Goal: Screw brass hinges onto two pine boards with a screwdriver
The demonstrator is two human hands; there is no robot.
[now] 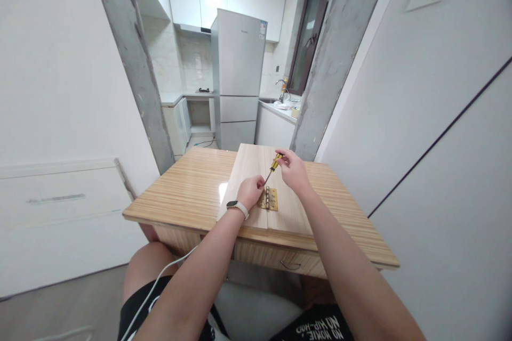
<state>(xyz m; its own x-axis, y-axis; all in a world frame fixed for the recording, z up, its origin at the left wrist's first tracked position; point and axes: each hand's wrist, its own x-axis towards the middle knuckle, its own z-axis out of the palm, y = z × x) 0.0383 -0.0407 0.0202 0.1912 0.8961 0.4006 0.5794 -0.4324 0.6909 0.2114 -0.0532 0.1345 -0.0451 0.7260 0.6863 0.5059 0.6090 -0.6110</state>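
Note:
My right hand (pixel 294 169) grips the yellow and black handle of a screwdriver (pixel 276 162), which slants down to the left. Its shaft reaches the fingertips of my left hand (pixel 252 191), pinched together near the tip; whatever small thing may be between them is hidden. Just below these fingers lies a brass hinge (pixel 269 199), spread flat across the seam between two pale wooden boards (pixel 248 162). My left hand partly covers the hinge's left leaf. A watch (pixel 237 205) with a light band is on my left wrist.
The boards lie on a wood-grain table (pixel 180 184) with a drawer handle (pixel 290 265) at its front. A white cable (pixel 160 277) runs over my left leg. Behind stand a grey fridge (pixel 240 64) and a sink counter (pixel 276 109); white walls flank both sides.

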